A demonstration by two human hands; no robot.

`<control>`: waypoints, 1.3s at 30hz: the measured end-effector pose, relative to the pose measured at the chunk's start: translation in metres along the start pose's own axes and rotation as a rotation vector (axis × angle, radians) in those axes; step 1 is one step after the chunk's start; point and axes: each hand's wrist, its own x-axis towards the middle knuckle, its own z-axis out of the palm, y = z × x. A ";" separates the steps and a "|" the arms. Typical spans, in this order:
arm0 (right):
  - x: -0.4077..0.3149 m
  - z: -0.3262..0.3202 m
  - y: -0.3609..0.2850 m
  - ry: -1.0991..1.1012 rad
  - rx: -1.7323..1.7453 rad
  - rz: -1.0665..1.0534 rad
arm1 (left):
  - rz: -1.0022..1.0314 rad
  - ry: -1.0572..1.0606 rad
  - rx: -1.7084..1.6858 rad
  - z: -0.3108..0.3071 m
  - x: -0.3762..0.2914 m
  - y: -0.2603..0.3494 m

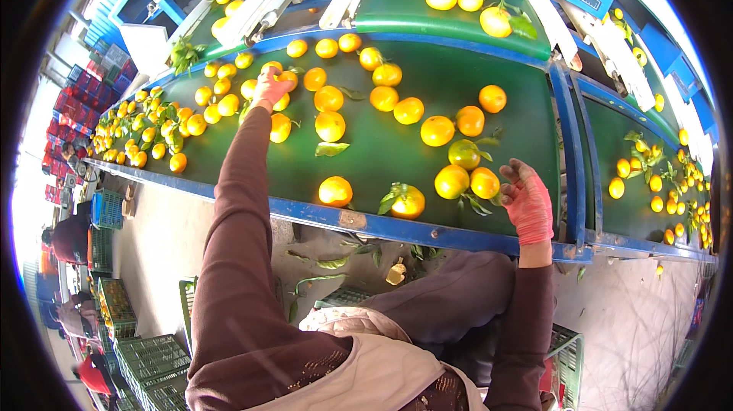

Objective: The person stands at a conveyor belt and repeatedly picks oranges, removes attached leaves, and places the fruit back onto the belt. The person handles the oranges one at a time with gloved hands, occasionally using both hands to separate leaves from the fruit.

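My left hand, in a pink glove with bare fingertips, reaches far over a green conveyor belt. Its fingers curl around a mandarin among several others. My right hand, also in a pink glove, hovers near the belt's right end. Its fingers are apart and hold nothing. Just left of them lies a mandarin with leaves beside it. A greener mandarin rests behind that one. Nearer the front edge is a mandarin with a leafy stem. The left fingertips are partly hidden among the fruit.
A blue metal rail borders the belt's front. Dense leafy mandarins crowd its left end. Beyond are sloping green belts; another fruit-laden belt is at right. Green plastic crates stand lower left, where people work farther off.
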 end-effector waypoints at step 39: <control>-0.031 0.044 0.019 -0.555 0.145 0.199 | 0.858 -0.369 -1.099 0.034 -0.301 0.255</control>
